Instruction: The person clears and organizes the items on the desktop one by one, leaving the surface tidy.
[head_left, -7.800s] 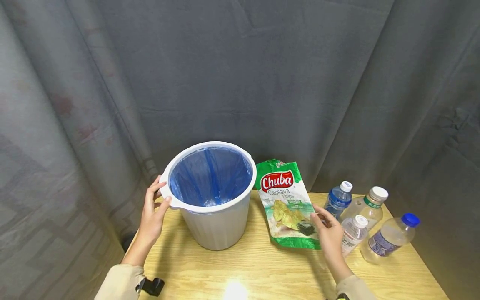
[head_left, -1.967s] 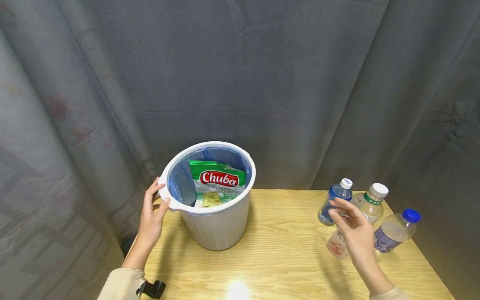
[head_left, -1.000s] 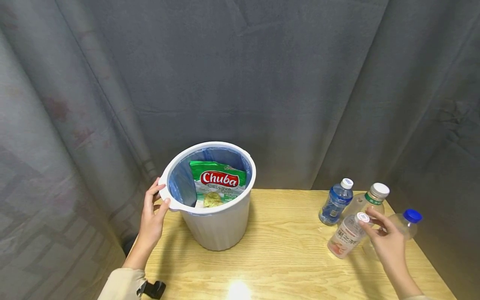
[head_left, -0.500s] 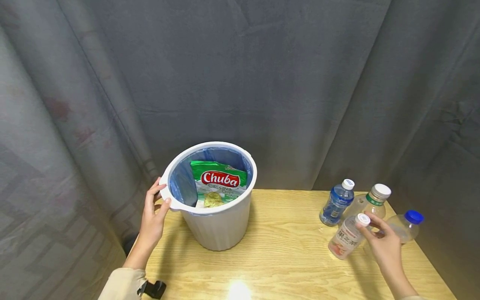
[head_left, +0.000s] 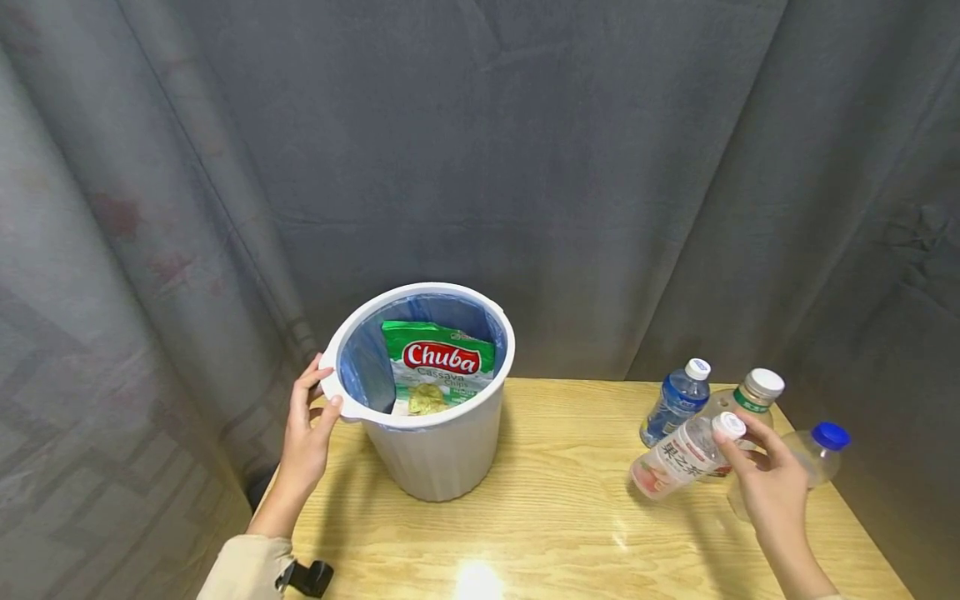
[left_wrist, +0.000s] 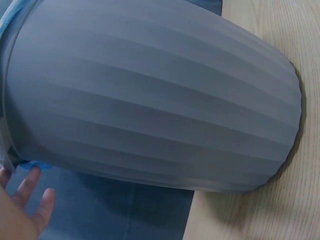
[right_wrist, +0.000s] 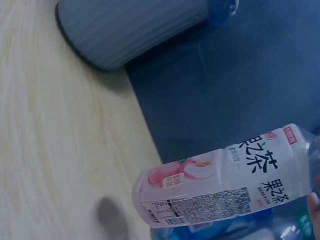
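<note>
Your right hand (head_left: 768, 487), at the lower right of the head view, pinches the capped end of a peach tea bottle (head_left: 682, 457) and holds it tilted above the wooden table (head_left: 555, 517), its base pointing left. Your left hand (head_left: 306, 433) grips the rim handle of the white bin (head_left: 435, 454) at centre left; a green chip bag (head_left: 438, 367) stands inside. Three more bottles (head_left: 675, 400) sit just behind the lifted one, at right.
</note>
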